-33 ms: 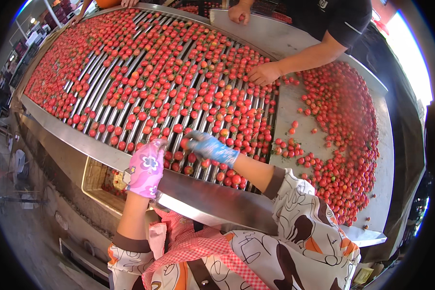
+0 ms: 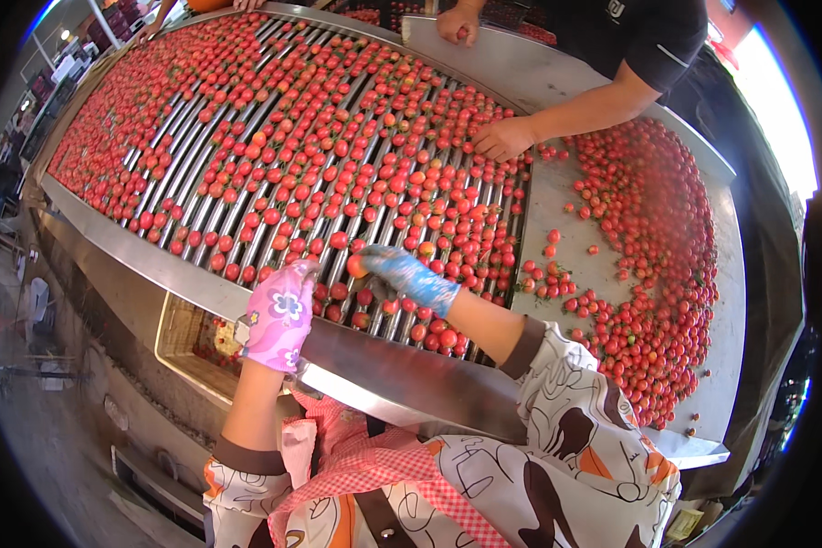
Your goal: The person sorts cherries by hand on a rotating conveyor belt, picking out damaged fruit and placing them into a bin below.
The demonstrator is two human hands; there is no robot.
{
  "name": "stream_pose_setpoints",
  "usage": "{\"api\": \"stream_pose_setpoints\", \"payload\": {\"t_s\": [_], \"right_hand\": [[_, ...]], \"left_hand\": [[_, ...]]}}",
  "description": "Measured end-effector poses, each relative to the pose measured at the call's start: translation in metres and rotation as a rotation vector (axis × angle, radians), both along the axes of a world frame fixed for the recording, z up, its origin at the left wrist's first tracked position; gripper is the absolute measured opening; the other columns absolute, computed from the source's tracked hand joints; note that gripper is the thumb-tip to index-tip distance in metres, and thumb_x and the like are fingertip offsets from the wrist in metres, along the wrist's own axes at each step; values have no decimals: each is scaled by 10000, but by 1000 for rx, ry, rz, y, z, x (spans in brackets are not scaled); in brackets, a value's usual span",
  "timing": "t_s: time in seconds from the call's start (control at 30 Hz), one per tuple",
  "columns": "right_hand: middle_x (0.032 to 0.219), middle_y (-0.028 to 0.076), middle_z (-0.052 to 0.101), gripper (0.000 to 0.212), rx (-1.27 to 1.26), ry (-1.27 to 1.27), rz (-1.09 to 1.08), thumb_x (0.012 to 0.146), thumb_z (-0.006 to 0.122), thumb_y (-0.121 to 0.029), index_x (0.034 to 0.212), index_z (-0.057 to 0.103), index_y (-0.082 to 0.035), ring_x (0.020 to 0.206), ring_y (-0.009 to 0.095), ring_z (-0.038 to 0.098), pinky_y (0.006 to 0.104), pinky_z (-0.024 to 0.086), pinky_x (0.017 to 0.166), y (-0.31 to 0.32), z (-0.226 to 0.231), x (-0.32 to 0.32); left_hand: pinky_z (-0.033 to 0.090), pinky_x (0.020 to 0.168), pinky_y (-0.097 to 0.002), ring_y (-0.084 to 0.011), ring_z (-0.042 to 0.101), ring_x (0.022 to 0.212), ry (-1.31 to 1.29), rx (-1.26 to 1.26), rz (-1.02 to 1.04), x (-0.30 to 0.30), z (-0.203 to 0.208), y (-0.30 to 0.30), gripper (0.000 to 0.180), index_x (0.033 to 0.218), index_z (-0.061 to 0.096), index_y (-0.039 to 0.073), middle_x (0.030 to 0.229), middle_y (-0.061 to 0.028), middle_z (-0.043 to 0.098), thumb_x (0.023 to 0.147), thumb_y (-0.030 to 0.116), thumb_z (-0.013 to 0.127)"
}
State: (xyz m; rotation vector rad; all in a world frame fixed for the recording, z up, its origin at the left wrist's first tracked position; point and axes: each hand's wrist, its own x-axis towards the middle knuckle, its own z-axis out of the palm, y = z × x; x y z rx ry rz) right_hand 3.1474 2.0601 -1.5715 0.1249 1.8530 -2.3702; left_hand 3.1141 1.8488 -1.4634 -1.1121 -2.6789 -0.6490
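Small red tomatoes (image 2: 283, 173) lie spread over a bed of shiny metal rollers (image 2: 167, 196). My right hand (image 2: 409, 277), in a blue patterned glove, reaches over the near edge of the rollers with its fingers curled round one orange-red tomato (image 2: 356, 266). Just left of it, my left hand (image 2: 281, 315) wears a pink flowered glove. Its fingers are folded together above the near rail, and whatever they may hold is hidden. Loose tomatoes lie between and beside both hands.
A large heap of tomatoes (image 2: 644, 265) covers part of a metal tray (image 2: 548, 224) on the right. Across the rollers, a co-worker's hand (image 2: 504, 139) touches tomatoes. Another person's hand shows at the far left. A yellowish crate (image 2: 175, 340) stands below the near rail (image 2: 196, 285).
My right hand has shifted very slightly right and down, its fingers now closer round the tomato. My left hand has hardly moved.
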Motion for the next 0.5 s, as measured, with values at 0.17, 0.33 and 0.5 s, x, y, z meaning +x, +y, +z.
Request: {"api": "stream_pose_setpoints", "payload": {"t_s": [0.17, 0.33, 0.5], "right_hand": [[847, 107, 714, 429, -454, -79, 137, 1021, 376, -407, 1079, 595, -43, 469, 114, 573, 235, 381, 370, 7, -26, 6], [823, 72, 720, 499, -533, -60, 197, 1035, 353, -420, 1022, 650, -19, 489, 101, 569, 230, 411, 438, 4, -17, 20], [798, 49, 709, 358, -444, -88, 103, 995, 505, -401, 1068, 644, -79, 533, 76, 587, 207, 434, 456, -8, -4, 37]], "left_hand": [[505, 826, -406, -317, 658, 921, -67, -77, 12, 9, 5, 8, 242, 1134, 648, 133, 999, -127, 693, 918, 102, 543], [486, 925, -402, -324, 621, 1074, -103, -71, -105, 10, 1, 10, 383, 1278, 572, 148, 1182, -134, 646, 898, 102, 561], [441, 1014, -393, -321, 543, 1212, -284, -184, -267, 15, 2, 23, 532, 1372, 491, 123, 1330, -152, 554, 855, 97, 612]]}}
